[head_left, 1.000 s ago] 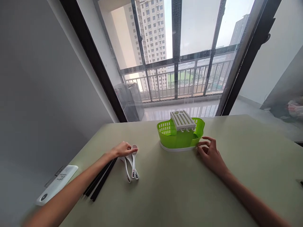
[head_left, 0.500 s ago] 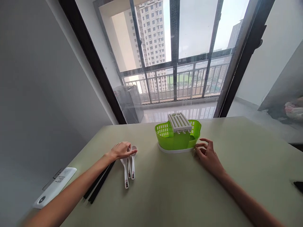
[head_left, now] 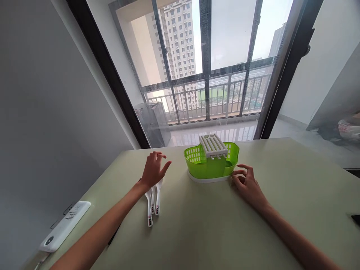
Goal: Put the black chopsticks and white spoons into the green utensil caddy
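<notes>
My left hand hovers over the far ends of several white spoons, fingers apart and nothing in them. The spoons lie side by side with their handles towards me; hand and wrist hide their bowls. Black chopsticks lie mostly hidden under my left forearm. A green plastic utensil holder with a white slotted top and white base stands upright at the middle of the table. Beside its right end rests my right hand, fingers loosely curled and apart, the fingertips close to or touching the base.
At the left edge of the pale green table lies a white power strip with a cable. A dark object sits at the right edge. Behind the table are a glass door and a balcony railing.
My left hand has moved away from the spoons, forward and slightly right, with its fingers spreading. My right hand and the green holder have stayed put.
</notes>
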Available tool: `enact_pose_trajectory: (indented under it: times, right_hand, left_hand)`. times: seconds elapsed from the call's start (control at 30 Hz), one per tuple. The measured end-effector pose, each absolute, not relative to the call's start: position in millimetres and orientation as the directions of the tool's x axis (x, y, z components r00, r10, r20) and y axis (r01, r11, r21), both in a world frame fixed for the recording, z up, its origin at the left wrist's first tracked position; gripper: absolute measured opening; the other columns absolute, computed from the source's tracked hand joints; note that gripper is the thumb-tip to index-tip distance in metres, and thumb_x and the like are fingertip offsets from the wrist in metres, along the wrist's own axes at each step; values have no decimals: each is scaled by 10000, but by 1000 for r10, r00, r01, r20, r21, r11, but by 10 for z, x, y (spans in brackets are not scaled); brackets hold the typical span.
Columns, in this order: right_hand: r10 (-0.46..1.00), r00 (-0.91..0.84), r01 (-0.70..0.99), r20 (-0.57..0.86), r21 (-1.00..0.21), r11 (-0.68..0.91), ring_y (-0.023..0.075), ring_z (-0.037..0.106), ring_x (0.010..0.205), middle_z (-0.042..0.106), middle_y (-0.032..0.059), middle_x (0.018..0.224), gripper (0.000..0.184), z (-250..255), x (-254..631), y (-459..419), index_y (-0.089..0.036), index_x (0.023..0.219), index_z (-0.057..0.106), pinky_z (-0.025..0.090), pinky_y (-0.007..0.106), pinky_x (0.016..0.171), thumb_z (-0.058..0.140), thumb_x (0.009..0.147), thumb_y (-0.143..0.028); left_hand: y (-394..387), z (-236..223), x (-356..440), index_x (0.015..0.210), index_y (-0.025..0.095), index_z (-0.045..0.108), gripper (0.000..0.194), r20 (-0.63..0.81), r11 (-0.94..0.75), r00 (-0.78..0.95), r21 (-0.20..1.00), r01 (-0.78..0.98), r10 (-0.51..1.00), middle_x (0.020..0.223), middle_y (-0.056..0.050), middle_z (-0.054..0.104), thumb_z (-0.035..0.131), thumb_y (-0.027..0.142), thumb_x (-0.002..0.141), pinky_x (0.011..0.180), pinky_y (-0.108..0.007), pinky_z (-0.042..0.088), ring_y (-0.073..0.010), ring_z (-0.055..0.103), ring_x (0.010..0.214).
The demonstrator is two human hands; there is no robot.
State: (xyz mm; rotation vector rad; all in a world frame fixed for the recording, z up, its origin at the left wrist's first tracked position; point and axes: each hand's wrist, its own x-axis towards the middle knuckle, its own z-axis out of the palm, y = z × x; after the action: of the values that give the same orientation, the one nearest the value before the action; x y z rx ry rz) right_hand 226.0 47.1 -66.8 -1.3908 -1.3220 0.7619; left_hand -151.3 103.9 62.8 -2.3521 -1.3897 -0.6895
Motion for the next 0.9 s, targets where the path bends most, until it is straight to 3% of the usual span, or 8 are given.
enact_pose_trajectory:
  times: [0.17, 0.27, 0.5, 0.7, 0.9]
  right_hand:
    - [962, 198, 306, 190, -944, 124, 197, 712, 710, 665, 44, 1043, 471, -654, 2241, 461, -269, 1240, 342, 563, 348, 679, 556, 909, -528]
    - [962, 201, 294, 187, -948, 123, 196, 712, 707, 670, 42, 1041, 481, -632, 2226, 457, -267, 1251, 341, 558, 342, 672, 552, 907, -528]
    - [951, 206, 321, 231, -934, 157, 194, 707, 690, 685, 44, 1036, 468, -593, 2201, 460, -253, 1248, 347, 543, 341, 686, 532, 907, -515]
    - [950, 198, 299, 241, -938, 176, 190, 691, 643, 672, 19, 979, 441, -592, 2173, 477, -256, 1234, 346, 551, 347, 670, 523, 904, -488]
    - [948, 199, 281, 247, -941, 186, 193, 694, 641, 668, 10, 953, 440, -583, 2154, 482, -253, 1225, 356, 563, 349, 659, 523, 889, -482]
  left_hand:
    - [857, 751, -560, 1225, 201, 493, 323, 739, -616, 352, 108, 780, 574, 1308, -165, 500, 522, 436, 1005, 1052, -477, 417, -290, 493, 1249]
    - [709, 847, 100, 1290, 219, 466, 373, 755, -688, 371, 142, 712, 540, 1414, -174, 467, 512, 453, 1003, 1092, -477, 405, -292, 456, 1336]
    - [713, 809, 787, 1383, 134, 492, 554, 658, -653, 543, -102, 751, 522, 1484, -234, 496, 571, 470, 949, 1182, -581, 312, -375, 439, 1399]
    - [960, 760, 565, 1363, 176, 565, 434, 640, -601, 564, -193, 776, 522, 1453, -149, 591, 481, 424, 1017, 1158, -547, 368, -319, 515, 1368]
    - [1190, 952, 157, 1157, 234, 640, 233, 638, -620, 572, -184, 762, 514, 1321, -99, 693, 521, 370, 1010, 1028, -528, 477, -312, 608, 1265]
